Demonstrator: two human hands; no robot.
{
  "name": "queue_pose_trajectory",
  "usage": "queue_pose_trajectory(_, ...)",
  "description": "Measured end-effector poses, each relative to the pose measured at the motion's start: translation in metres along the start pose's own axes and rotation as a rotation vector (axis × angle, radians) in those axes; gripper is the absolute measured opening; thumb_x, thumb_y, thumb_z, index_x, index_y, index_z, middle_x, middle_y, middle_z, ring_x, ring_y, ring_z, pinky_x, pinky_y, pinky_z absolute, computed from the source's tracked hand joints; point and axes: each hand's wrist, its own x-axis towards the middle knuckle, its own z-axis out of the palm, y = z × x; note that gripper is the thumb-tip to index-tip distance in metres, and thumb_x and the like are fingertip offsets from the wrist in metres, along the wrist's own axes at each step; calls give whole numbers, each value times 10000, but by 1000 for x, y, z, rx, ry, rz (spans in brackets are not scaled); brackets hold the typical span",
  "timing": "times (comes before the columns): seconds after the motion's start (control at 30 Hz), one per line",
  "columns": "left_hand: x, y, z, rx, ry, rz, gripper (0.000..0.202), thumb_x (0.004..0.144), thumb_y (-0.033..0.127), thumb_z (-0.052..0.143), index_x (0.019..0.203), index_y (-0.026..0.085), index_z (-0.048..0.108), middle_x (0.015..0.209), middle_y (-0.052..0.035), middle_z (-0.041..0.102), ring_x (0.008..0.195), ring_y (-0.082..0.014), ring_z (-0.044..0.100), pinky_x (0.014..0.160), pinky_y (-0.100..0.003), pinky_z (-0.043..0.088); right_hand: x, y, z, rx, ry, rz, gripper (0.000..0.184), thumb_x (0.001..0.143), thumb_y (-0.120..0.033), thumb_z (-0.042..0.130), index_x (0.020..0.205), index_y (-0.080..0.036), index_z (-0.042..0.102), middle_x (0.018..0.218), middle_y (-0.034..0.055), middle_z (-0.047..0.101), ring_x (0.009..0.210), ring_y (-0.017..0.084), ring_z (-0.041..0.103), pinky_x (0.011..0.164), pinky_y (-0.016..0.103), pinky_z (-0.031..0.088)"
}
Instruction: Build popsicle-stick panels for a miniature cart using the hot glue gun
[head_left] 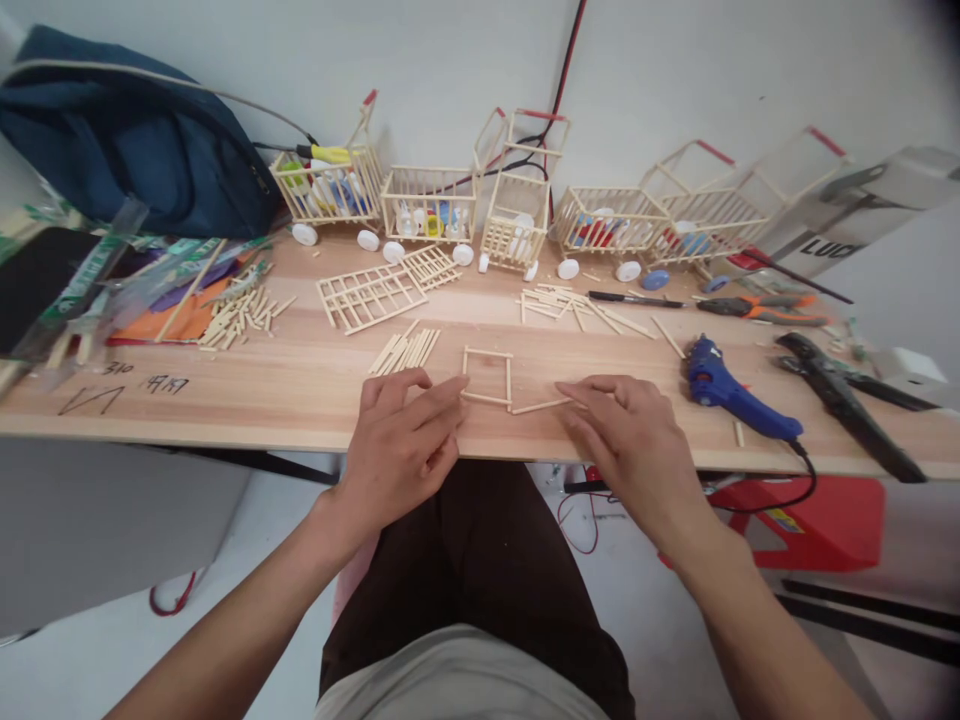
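Note:
A small square frame of thin wooden sticks lies near the front edge of the wooden table. My left hand rests flat beside it, fingers stretched out, fingertips touching the frame's near left stick. My right hand lies flat on the right, fingers extended onto a loose stick that slants off the frame's near right corner. Neither hand grips anything. A small bundle of sticks lies just behind my left hand.
A blue glue gun lies right of my right hand, with black tools and pliers beyond. Stick grids, loose sticks, several stick carts and a blue bag sit further back. A red stool stands below.

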Motion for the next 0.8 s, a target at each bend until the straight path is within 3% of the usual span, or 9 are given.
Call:
queue_pose_trajectory(0.13,0,0,-1,11,-7,3,291,801,111,623,1055,231,700,1256,-31,672,1086,-285,540,890,-476,410,20,12,2,4,-125,-132,156,943,-257,526,994,-210,666,988,79,647,924,231,547,785,366,396)
queue_pose_trajectory(0.27,-1,-1,-2,-14,-7,8,274,805,117,622,1046,225,695,1259,-23,670,1088,-278,536,910,-474,418,25,23,0,14,-180,-198,149,943,-270,531,863,-190,628,875,69,657,855,216,557,759,351,385)
queue_pose_trajectory(0.4,-1,-1,-1,-38,21,-11,249,809,130,628,1024,236,696,1242,-17,678,1082,-271,540,905,-465,426,29,33,-10,97,-167,-99,136,923,-278,537,832,-200,603,833,51,664,790,196,572,716,326,410)
queue_pose_trajectory(0.53,-1,-1,-1,-45,47,-30,224,807,135,633,996,235,700,1205,-23,695,1077,-269,545,903,-470,429,52,20,-12,200,-155,17,98,886,-255,569,808,-208,604,756,19,648,672,156,554,628,283,408)
queue_pose_trajectory(0.8,-4,-2,0,-41,67,-57,213,805,145,631,985,232,705,1170,-28,706,1081,-268,544,907,-459,426,87,-12,15,147,-260,-191,119,907,-229,555,819,-190,626,789,33,659,768,183,559,721,305,399)
